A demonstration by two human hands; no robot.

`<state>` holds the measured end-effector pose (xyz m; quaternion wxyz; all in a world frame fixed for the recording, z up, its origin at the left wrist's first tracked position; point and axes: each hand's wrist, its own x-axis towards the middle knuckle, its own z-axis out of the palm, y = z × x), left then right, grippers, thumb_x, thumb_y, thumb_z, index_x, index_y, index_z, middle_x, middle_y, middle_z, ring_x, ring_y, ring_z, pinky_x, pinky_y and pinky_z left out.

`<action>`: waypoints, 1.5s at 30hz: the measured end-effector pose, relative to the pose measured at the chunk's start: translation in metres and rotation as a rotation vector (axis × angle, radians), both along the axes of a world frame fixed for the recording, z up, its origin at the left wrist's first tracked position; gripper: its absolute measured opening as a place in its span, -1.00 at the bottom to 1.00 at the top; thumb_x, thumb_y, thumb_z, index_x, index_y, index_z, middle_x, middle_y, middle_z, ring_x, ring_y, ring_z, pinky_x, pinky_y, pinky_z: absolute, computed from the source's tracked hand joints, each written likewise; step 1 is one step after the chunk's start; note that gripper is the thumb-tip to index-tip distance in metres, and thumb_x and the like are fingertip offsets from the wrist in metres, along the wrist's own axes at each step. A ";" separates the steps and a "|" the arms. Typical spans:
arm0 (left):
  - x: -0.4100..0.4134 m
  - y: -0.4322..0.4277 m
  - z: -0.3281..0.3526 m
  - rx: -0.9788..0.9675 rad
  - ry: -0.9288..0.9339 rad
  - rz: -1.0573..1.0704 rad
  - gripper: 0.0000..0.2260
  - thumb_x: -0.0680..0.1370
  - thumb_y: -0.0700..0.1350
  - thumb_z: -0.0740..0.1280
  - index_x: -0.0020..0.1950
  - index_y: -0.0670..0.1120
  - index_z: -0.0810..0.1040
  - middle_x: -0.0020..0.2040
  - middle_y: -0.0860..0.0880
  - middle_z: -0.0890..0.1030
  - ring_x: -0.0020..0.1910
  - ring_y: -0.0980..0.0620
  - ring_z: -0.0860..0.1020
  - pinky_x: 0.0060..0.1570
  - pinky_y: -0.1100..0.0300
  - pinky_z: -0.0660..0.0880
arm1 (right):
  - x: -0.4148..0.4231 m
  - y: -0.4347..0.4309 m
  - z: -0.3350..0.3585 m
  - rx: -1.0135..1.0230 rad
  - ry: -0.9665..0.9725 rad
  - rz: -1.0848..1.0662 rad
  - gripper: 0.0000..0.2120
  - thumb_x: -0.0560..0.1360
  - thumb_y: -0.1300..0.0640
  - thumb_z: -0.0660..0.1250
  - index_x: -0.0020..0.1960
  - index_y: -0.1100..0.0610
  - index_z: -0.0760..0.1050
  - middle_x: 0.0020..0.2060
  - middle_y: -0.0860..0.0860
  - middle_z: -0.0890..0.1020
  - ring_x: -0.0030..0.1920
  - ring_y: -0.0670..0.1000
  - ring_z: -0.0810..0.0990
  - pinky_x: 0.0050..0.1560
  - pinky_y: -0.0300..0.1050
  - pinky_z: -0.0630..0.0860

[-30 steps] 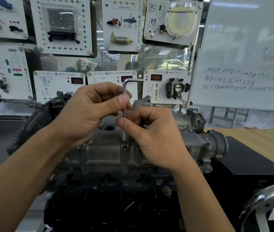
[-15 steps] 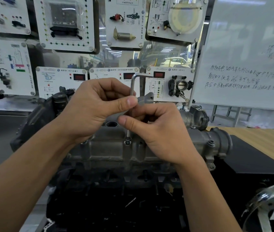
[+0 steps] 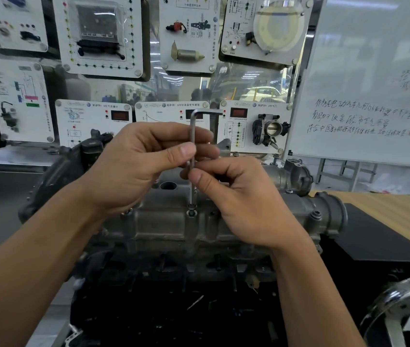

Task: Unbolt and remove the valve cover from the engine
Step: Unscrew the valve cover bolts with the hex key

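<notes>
Left: the left hand pinches the upright shaft of the hex key between thumb and fingers. Centre: the key's tip sits in a bolt on the near edge of the valve cover, which lies atop the engine, mid-scene. Right: the right hand pinches the shaft lower down. The cover looks to be a rigid metal casting, probably heavy and oily; once unbolted, grip it at both ends.
</notes>
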<state>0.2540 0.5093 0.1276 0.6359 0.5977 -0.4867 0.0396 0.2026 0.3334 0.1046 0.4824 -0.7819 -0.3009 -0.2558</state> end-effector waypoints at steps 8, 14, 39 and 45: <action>-0.004 -0.010 0.003 -0.040 -0.046 0.159 -0.93 0.35 -0.12 0.51 -0.25 -0.02 0.63 -0.28 0.01 0.69 -0.27 0.09 0.66 -0.23 0.27 0.59 | 0.003 0.005 0.000 0.103 0.004 0.010 -0.85 0.45 0.15 0.51 -0.17 0.26 0.68 -0.31 0.31 0.62 -0.38 0.18 0.49 -0.31 0.08 0.47; -0.007 -0.017 0.004 -0.056 -0.017 0.264 -0.72 0.28 -0.07 0.57 -0.27 -0.13 0.50 -0.21 -0.42 0.55 -0.23 -0.19 0.54 -0.16 -0.08 0.50 | 0.008 0.006 -0.001 0.213 0.005 0.006 -0.86 0.37 0.24 0.56 -0.31 0.26 0.65 -0.46 0.14 0.62 -0.42 -0.01 0.48 -0.36 -0.12 0.43; -0.001 -0.015 0.003 -0.055 -0.017 0.282 -0.71 0.25 0.00 0.63 -0.28 -0.07 0.56 -0.23 -0.35 0.56 -0.28 -0.23 0.53 -0.18 -0.07 0.55 | 0.006 0.005 0.000 0.164 0.028 0.010 -0.82 0.41 0.21 0.54 -0.31 0.27 0.64 -0.48 0.21 0.53 -0.43 0.00 0.39 -0.39 -0.14 0.36; 0.001 -0.005 0.001 -0.007 0.018 0.025 -0.84 0.52 -0.10 0.41 0.08 -0.07 0.68 -0.04 -0.07 0.71 0.07 -0.03 0.66 0.04 0.19 0.56 | 0.005 -0.003 0.001 0.032 0.055 0.031 -0.75 0.56 0.16 0.39 -0.25 0.27 0.61 -0.55 -0.03 0.42 -0.51 -0.13 0.31 -0.47 -0.27 0.26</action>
